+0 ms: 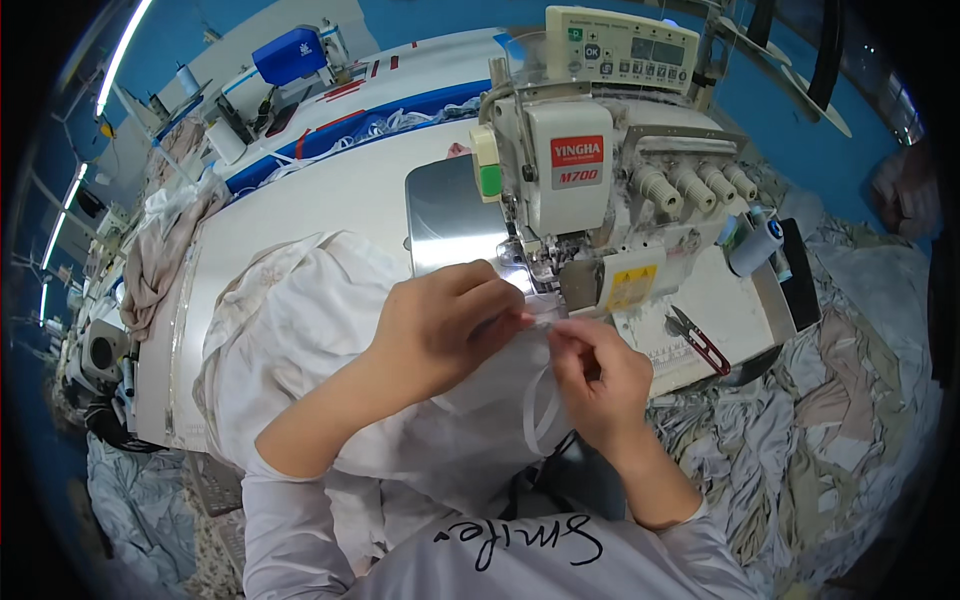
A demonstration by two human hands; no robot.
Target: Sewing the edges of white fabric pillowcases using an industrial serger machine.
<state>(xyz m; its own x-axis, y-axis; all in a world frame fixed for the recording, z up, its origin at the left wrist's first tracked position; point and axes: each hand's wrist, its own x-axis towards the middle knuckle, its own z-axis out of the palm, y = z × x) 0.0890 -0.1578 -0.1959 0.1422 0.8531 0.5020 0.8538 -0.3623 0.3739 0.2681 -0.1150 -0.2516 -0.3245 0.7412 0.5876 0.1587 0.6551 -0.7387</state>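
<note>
White fabric (pixel 310 300) lies bunched over the table in front of me and hangs down toward my lap. My left hand (pixel 445 315) is closed in a pinch on its edge, just in front of the needle area of an overlock sewing machine (pixel 565 170). Close beside it, my right hand (pixel 600 380) pinches a narrow white elastic or tape (pixel 541 415), whose loop dangles below the fingers. The fingertips of both hands nearly meet near the presser foot (pixel 545 262). Exactly how fabric and strip lie between the fingers is hidden.
Thread snips (pixel 700 340) with dark red handles lie on the machine bed at right. A blue-grey thread spool (pixel 757 248) sits beyond them. Heaped fabric pieces (pixel 830 400) fill the right side. A second sewing machine with a blue cover (pixel 287 56) stands at the far left.
</note>
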